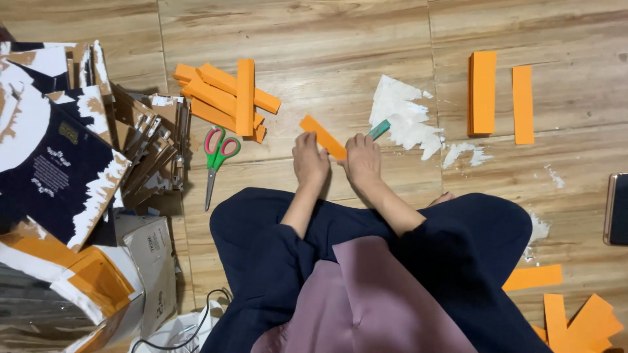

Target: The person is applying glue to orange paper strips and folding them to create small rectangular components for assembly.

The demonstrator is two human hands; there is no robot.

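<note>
A wooden floor (pixel 314 39) fills the view, and the person sits on it cross-legged in dark trousers with a mauve cloth over the lap. At the far left lies a big heap of torn cardboard boxes (pixel 59 163), dark, white and orange, with flattened brown pieces leaning against it. Above the knees a pile of orange card strips (pixel 226 98) lies crisscrossed, and well to the right a neat orange stack (pixel 483 93) stands beside a single orange strip (pixel 523 104). More orange offcuts (pixel 575 314) lie at the lower right. A patch of torn white paper scraps (pixel 405 117) spreads just beyond the hands. Scissors with red and green handles (pixel 216 163) rest on the floor left of the hands, untouched. The left hand (pixel 310 163) and right hand (pixel 362 160) lie close together, both grasping one orange strip (pixel 322 137), which slants up to the left between them. A small teal tool (pixel 378 129) shows just beyond the right hand; whether that hand grips it cannot be told.
</note>
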